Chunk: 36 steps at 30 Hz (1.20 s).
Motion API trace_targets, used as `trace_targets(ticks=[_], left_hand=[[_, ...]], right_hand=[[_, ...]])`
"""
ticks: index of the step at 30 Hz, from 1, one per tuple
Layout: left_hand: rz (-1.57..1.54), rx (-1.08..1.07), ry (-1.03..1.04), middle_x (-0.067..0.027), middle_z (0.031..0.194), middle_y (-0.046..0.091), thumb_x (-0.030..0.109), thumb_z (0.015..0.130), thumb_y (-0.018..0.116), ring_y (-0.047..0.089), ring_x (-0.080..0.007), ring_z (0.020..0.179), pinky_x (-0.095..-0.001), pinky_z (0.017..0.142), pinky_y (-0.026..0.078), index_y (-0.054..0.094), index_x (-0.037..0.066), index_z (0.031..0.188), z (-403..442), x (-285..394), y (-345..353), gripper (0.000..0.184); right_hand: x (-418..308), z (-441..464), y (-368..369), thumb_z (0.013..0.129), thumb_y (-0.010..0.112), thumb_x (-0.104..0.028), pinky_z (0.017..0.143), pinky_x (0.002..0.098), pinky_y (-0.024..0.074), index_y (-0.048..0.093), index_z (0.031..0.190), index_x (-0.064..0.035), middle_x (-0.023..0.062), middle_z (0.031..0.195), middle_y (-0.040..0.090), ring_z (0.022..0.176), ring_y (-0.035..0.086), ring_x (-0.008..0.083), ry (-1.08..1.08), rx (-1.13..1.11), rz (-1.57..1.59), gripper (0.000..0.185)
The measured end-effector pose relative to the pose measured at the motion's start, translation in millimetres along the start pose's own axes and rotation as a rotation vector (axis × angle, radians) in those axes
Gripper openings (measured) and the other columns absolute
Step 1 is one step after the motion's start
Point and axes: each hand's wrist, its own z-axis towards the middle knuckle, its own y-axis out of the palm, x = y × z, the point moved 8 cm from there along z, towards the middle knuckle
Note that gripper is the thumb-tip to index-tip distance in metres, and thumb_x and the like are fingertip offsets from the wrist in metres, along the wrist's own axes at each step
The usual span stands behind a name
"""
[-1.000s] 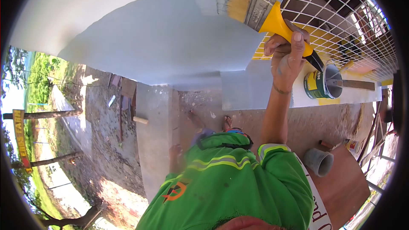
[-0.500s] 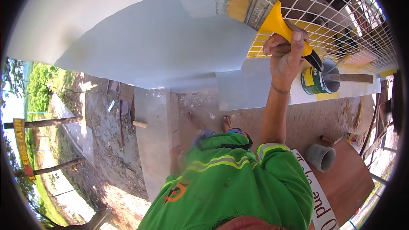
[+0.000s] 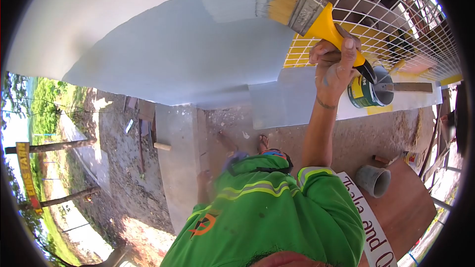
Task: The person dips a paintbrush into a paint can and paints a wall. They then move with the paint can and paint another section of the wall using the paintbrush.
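Keeping strokes light and even, edges overlapped, probably suits the grey panel (image 3: 173, 44) left of the right-hand grip. Left hand (image 3: 204, 177), low left of that grip: blurred, can't tell if open or closed. 1 paintbrush (image 3: 308, 12), head up-left of grip, against or just over the panel. Right hand (image 3: 336, 67) closed round its handle, thumb against it. Paint can (image 3: 359, 93) just right and below the grip.

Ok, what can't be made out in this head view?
Head view, all:
Bare left hand: blurred, so whether its grip holds anything is unclear.
White sign with dark red lettering: its end cut off by the bottom edge.
Green and yellow round can: label's fine print too small.
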Motion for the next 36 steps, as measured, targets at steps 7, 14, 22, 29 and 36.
trace_targets(ticks=[7, 14, 22, 29, 36], left_hand=[[0.193, 0.013, 0.227, -0.0064, 0.087, 0.062, 0.029, 0.091, 0.048, 0.059, -0.0148, 0.065, -0.0248, 0.050, 0.043, 0.060, 0.003, 0.103, 33, -25, -13, 0.031], [0.143, -0.011, 0.178, -0.0066, 0.084, 0.061, 0.027, 0.091, 0.048, 0.057, -0.0140, 0.062, -0.0238, 0.048, 0.041, 0.059, 0.001, 0.102, 35, -22, -14, 0.031], [0.186, -0.037, 0.239, -0.0072, 0.083, 0.060, 0.024, 0.089, 0.048, 0.056, -0.0133, 0.061, -0.0228, 0.046, 0.039, 0.059, 0.000, 0.102, 52, -29, -16, 0.030], [0.203, -0.064, 0.303, -0.0067, 0.082, 0.061, 0.023, 0.089, 0.048, 0.055, -0.0131, 0.059, -0.0230, 0.046, 0.039, 0.059, 0.000, 0.102, 62, -21, -13, 0.029], [0.266, 0.009, 0.347, -0.0050, 0.079, 0.062, 0.025, 0.089, 0.049, 0.056, -0.0126, 0.060, -0.0242, 0.047, 0.041, 0.062, 0.003, 0.098, 61, 2, 0, 0.028]], right_hand=[[-4, 2, -8, 0.093, 0.054, -0.028, 0.044, 0.0273, 0.0439, 0.052, 0.101, 0.0033, 0.0129, 0.058, 0.058, 0.043, 0.052, 0.0181, -0.011, 0.018, 0.006, 0.032], [-9, 4, -15, 0.093, 0.054, -0.027, 0.044, 0.0268, 0.0438, 0.053, 0.103, 0.0059, 0.0126, 0.058, 0.058, 0.043, 0.051, 0.0180, -0.019, 0.062, -0.012, 0.035], [-17, 8, -33, 0.093, 0.052, -0.038, 0.046, 0.0288, 0.0414, 0.055, 0.108, 0.0069, 0.0090, 0.058, 0.054, 0.046, 0.047, 0.0171, -0.022, 0.118, -0.129, 0.048], [-44, -2, -60, 0.091, 0.053, -0.040, 0.046, 0.0276, 0.0399, 0.055, 0.107, 0.0062, 0.0059, 0.055, 0.051, 0.046, 0.046, 0.0153, -0.069, 0.134, -0.081, 0.049], [-68, -40, -46, 0.084, 0.061, -0.038, 0.051, 0.0271, 0.0400, 0.056, 0.103, -0.0033, 0.0118, 0.081, 0.057, 0.059, 0.050, 0.0166, -0.108, -0.036, 0.014, 0.040]])
